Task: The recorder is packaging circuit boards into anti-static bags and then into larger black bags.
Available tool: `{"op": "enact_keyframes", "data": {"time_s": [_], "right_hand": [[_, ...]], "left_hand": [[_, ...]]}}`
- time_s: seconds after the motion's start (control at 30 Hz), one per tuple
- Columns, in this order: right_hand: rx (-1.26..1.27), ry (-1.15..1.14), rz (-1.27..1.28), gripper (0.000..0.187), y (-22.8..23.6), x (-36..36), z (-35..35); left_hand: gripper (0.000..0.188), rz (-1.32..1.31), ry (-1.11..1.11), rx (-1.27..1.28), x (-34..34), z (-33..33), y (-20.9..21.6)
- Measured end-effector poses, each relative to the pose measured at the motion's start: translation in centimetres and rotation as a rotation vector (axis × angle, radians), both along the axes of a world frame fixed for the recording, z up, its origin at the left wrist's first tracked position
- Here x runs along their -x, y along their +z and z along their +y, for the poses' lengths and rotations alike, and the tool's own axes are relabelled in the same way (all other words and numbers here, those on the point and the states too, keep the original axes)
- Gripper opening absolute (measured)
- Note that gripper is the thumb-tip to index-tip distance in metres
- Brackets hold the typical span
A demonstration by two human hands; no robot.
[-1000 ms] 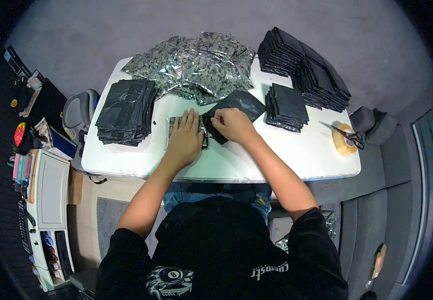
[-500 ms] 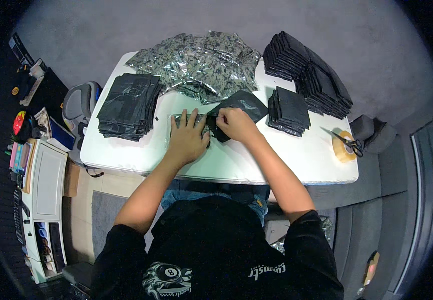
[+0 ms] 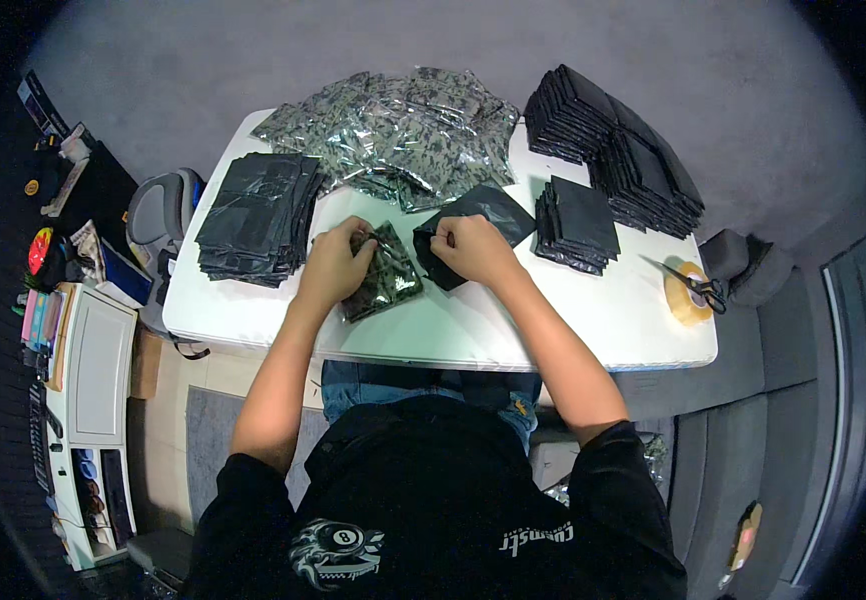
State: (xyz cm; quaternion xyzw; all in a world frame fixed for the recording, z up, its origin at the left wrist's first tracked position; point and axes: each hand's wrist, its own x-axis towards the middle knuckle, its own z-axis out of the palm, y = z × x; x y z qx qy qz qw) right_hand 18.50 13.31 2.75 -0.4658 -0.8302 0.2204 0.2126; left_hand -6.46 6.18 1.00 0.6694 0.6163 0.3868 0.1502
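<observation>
My left hand (image 3: 337, 264) is closed on the upper left edge of a camouflage-patterned packet (image 3: 390, 283) in clear shiny plastic. That packet lies tilted near the table's front edge. Just right of it, my right hand (image 3: 480, 252) pinches the near edge of a black plastic mailing bag (image 3: 496, 207). The bag reaches away from me, its far corner pointing right. Beyond both hands spreads a heap of similar camouflage packets (image 3: 393, 130). What the fingertips grip is partly hidden by the hands.
A stack of flat black bags (image 3: 256, 215) stands on the white table (image 3: 593, 320) at left. To the right are a small stack of black parcels (image 3: 577, 222) and larger rows of them (image 3: 643, 165). Scissors (image 3: 698, 284) rest on a tape roll (image 3: 685, 306) at the right edge.
My left hand, flat and spread on the packet before, has drawn left and closed on its edge. The packet now shows more and sits angled. The right hand keeps its pinch on the bag.
</observation>
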Motion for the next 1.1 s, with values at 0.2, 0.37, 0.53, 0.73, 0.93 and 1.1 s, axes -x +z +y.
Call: {"op": "enact_keyframes", "data": {"time_s": [0.2, 0.37, 0.53, 0.73, 0.93, 1.1], "right_hand": [[0.045, -0.026, 0.083, 0.025, -0.1, 0.4, 0.0], [0.089, -0.062, 0.144, 0.025, -0.5, 0.8, -0.2], [0.063, -0.043, 0.137, 0.026, -0.7, 0.9, -0.7], [-0.038, -0.012, 0.107, 0.027, -0.6, 1.3, -0.8], [-0.043, -0.01, 0.087, 0.028, -0.5, 1.4, -1.0], [-0.053, -0.026, 0.085, 0.025, -0.8, 1.5, -1.1]], "left_hand": [[0.026, -0.015, 0.097, 0.025, -0.7, -1.5, 2.6], [0.026, -0.138, 0.084, 0.085, -1.8, -1.5, 1.6], [0.029, -0.137, 0.008, 0.121, -3.0, -2.7, 2.0], [0.027, 0.011, 0.006, -0.009, -3.9, -2.5, 0.3], [0.022, 0.029, 0.041, -0.103, -5.0, -2.8, 0.2], [0.018, 0.188, -0.041, -0.133, -5.3, -2.6, -0.7]]}}
